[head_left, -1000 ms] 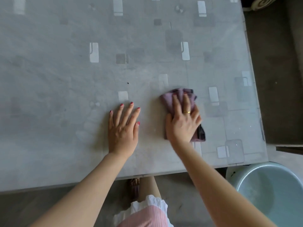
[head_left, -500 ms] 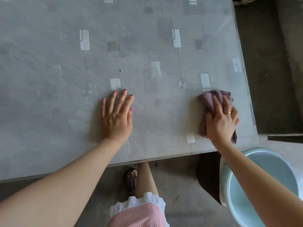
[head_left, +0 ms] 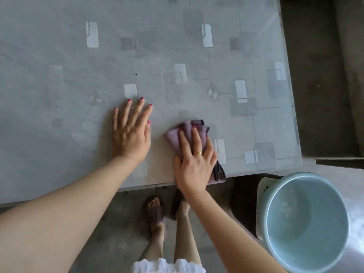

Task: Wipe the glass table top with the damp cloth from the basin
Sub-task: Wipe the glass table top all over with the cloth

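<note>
The glass table top (head_left: 59, 79) is grey with pale and dark rectangles showing through it. A folded purple cloth (head_left: 178, 133) lies on the glass close to the near edge. My right hand (head_left: 194, 160) presses flat on top of the cloth, fingers pointing away from me. My left hand (head_left: 131, 131) rests flat on the bare glass just left of the cloth, fingers spread and holding nothing. A pale blue basin (head_left: 307, 219) with water in it stands on the floor below the table's near right corner.
The table's right edge (head_left: 295, 115) borders a dark concrete floor and step. My feet in sandals (head_left: 156, 211) stand on the floor under the near edge. A small dark speck (head_left: 136, 74) sits on the glass beyond my left hand.
My right hand has slid the cloth from the middle out toward the right edge and back left, closer to the near edge. My left hand has stayed planted on the glass.
</note>
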